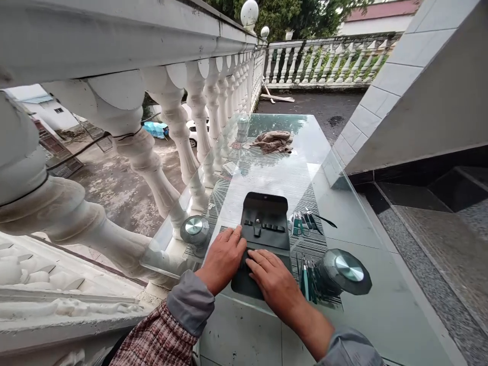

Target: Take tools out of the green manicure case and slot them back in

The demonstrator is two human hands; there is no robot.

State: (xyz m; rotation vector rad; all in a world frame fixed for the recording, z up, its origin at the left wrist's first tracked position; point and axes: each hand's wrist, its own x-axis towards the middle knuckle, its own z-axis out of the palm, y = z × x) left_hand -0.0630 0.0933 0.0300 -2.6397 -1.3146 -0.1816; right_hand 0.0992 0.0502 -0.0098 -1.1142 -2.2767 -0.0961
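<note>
A black folding tool case (264,236) lies unfolded on a glass table, its inside showing several small loops and a strap with a metal snap. My left hand (224,258) is closed over the case's left edge, fingers bent and thumb partly hidden. Stretched flat over the lower panel, my right hand (275,279) touches the case and covers part of it. To the right of the case lie several small green-handled tools (299,223), with a dark slender piece beside them. Closer to me is a bunch of slim green-handled tools (308,279), partly under the glass's reflections.
The glass tabletop (343,218) rests on round metal-capped supports (194,226), another (348,268) at right. A crumpled brown cloth (272,141) lies at its far end. A white balustrade (183,132) runs along the left; a tiled wall edge (392,86) and steps (438,229) stand right.
</note>
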